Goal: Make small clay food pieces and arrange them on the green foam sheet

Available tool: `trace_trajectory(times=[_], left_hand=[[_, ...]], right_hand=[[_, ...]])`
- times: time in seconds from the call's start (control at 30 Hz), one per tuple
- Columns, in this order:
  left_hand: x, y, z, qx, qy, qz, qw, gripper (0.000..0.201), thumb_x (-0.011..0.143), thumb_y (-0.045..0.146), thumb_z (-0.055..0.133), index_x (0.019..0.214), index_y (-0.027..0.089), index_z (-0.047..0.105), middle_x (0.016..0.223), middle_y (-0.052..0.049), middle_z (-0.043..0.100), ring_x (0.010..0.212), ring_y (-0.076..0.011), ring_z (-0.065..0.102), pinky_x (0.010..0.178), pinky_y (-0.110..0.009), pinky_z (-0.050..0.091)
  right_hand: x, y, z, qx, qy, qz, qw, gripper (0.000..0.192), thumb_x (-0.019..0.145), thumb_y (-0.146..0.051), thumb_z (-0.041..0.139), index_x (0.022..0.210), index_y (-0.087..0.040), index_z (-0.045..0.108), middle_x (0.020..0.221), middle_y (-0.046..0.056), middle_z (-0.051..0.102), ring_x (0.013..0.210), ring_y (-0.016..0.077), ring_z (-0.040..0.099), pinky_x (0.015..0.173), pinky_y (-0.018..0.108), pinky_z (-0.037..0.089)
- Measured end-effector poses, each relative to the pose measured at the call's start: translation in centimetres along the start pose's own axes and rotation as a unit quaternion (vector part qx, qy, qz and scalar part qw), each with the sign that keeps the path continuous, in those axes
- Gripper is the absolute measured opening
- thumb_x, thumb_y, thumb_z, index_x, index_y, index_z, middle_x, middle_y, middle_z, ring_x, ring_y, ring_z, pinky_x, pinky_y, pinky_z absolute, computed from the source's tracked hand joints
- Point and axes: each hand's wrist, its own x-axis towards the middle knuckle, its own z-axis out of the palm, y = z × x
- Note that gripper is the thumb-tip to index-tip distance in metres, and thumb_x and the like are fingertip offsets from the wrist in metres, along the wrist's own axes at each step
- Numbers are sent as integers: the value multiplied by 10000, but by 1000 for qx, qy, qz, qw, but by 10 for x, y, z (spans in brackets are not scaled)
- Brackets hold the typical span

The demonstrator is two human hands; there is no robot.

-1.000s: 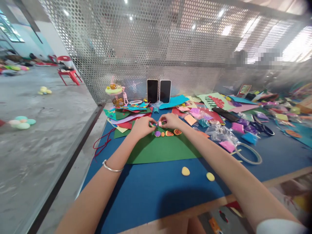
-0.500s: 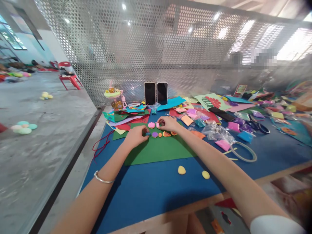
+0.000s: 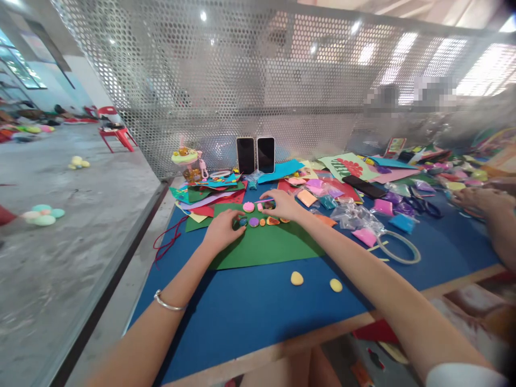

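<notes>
— Where do my hands sit?

— My left hand (image 3: 221, 230) lies flat on the green sheet (image 3: 266, 244), fingers spread a little and pressed down, gripping nothing. Its fingertips touch a small blue piece (image 3: 243, 221) at the left end of a row of little clay shapes.

— And the right one?

— My right hand (image 3: 282, 205) is curled just beyond that row, thumb and forefinger pinched together on a thin pink stick (image 3: 264, 201) that points left from the fingers. Just left of the stick's tip lies a round pink piece (image 3: 249, 207), and a smaller pink bit (image 3: 260, 206) sits between it and my fingers.

— What makes up the row?

— Running from my left fingertips toward my right hand: the blue piece, a purple disc (image 3: 253, 222), a small orange dot (image 3: 262, 221), then an orange wedge (image 3: 273, 220) under my right palm. All rest on the green sheet, close together.

— Anything nearer to me?

— Two yellow ovals (image 3: 297, 278) lie on the blue table (image 3: 250, 312), well behind both hands, toward my body.

— And beyond the hands?

— Two dark phones (image 3: 255, 155) stand upright against the perforated metal screen (image 3: 242, 80). To the right of my right hand lie plastic bags of coloured clay (image 3: 365, 226) and a tape ring (image 3: 397, 246). Another person's hand (image 3: 481, 200) rests at the far right edge.
</notes>
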Motion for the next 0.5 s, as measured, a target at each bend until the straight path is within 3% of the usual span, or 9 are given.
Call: trace_trajectory(times=[0.27, 0.5], left_hand=[[-2, 3, -1, 1, 18, 5, 1000, 289, 743, 269, 569, 1004, 172, 647, 865, -47, 623, 760, -191, 567, 700, -300, 454], [0, -3, 3, 7, 31, 17, 999, 302, 721, 199, 545, 995, 185, 669, 877, -51, 639, 794, -200, 560, 754, -324, 448]], right_hand=[[-39, 3, -23, 93, 61, -63, 992, 202, 754, -229, 633, 952, -202, 654, 1005, 48, 684, 970, 213, 605, 855, 352, 444], [-58, 17, -16, 155, 139, 1, 978, 157, 784, -250, 596, 922, -202, 653, 987, 45, 689, 947, 202, 623, 867, 356, 462]])
